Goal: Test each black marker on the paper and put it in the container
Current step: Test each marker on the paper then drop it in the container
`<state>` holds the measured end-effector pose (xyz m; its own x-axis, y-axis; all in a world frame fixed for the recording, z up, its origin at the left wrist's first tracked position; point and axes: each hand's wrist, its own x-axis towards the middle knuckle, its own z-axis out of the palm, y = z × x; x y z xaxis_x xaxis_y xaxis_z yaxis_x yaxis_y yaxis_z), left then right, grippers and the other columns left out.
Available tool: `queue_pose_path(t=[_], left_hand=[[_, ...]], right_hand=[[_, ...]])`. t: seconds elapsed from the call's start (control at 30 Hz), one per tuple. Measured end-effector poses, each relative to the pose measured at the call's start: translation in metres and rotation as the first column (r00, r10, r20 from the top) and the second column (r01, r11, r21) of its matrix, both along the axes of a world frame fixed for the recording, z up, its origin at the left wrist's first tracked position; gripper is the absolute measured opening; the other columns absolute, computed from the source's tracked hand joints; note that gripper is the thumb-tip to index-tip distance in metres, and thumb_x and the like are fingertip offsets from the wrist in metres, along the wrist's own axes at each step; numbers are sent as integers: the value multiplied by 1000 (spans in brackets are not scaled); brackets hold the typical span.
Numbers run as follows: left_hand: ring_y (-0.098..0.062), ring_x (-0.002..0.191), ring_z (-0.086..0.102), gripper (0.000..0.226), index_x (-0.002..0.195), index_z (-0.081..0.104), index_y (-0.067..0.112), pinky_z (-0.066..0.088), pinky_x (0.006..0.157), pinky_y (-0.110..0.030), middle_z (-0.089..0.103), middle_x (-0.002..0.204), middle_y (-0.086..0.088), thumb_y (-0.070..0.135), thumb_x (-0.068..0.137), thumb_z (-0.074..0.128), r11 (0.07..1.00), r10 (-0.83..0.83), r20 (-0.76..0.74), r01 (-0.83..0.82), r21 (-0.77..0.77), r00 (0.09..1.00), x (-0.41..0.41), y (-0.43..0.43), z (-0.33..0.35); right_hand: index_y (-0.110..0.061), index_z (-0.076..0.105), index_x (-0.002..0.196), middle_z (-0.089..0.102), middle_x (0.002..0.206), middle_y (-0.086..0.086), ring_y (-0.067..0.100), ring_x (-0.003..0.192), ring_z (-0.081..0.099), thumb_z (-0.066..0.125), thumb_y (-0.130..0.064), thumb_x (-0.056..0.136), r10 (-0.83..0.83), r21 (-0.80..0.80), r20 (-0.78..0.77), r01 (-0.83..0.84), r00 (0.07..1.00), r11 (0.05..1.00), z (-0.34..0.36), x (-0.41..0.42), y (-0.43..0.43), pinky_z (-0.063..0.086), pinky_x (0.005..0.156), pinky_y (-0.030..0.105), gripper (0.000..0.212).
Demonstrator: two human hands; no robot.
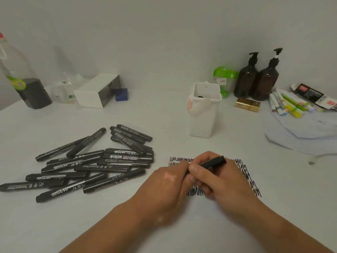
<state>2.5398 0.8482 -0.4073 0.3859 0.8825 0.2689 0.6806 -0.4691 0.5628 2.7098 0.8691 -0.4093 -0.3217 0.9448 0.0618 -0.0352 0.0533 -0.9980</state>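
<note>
The right hand (224, 181) grips a marker (213, 162) by its barrel, and the left hand (164, 181) pinches its lower end, probably the cap. Under them the paper (249, 179) is thick with scribbles, so several tests look done. The pile (94, 165) to the left still holds many markers. Beyond, the container (204, 114) stands upright with something dark inside. The surface (173, 128) from paper to container offers an open path. Bottles (255, 79) crowd behind it to the right.
</note>
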Motion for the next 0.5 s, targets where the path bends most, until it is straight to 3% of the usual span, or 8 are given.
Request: queue_pose_path(t=[0.07, 0.17, 0.33, 0.5], left_hand=[[-17, 72, 57, 40, 118, 59, 15, 46, 65, -30, 65, 82, 8, 44, 104, 36, 999, 26, -25, -25, 37, 999, 1, 0, -3], [-12, 62, 42, 43, 112, 61, 18, 29, 52, -13, 45, 58, 17, 49, 100, 34, 997, 44, -4, -44, 64, 999, 3, -2, -2], [-12, 52, 40, 38, 108, 61, 22, 28, 51, -24, 43, 57, 14, 51, 102, 37, 997, 61, 6, -61, 57, 998, 2, -3, -4], [-15, 52, 38, 48, 105, 62, 23, 35, 51, -32, 45, 58, 9, 60, 97, 32, 996, 60, -16, -58, 73, 998, 0, -5, -1]], right_hand=[[-19, 67, 74, 56, 58, 6, 14, 47, 44, 76, -30, 80, -20, -34, -32, 18, 999, 999, -1, -2, -2, 35, 42, 20, 16], [-22, 65, 69, 59, 57, 2, 10, 47, 47, 76, -39, 76, -20, -40, -70, 17, 997, 999, -1, -1, -4, 37, 44, 19, 22], [-24, 65, 66, 60, 55, -5, 6, 49, 50, 73, -43, 76, -22, 8, -77, 22, 997, 1000, -1, -1, -5, 40, 47, 18, 23], [-24, 67, 67, 62, 55, -3, 6, 49, 50, 71, -39, 77, 2, 71, -80, 4, 997, 997, -1, 2, -6, 41, 48, 17, 19]])
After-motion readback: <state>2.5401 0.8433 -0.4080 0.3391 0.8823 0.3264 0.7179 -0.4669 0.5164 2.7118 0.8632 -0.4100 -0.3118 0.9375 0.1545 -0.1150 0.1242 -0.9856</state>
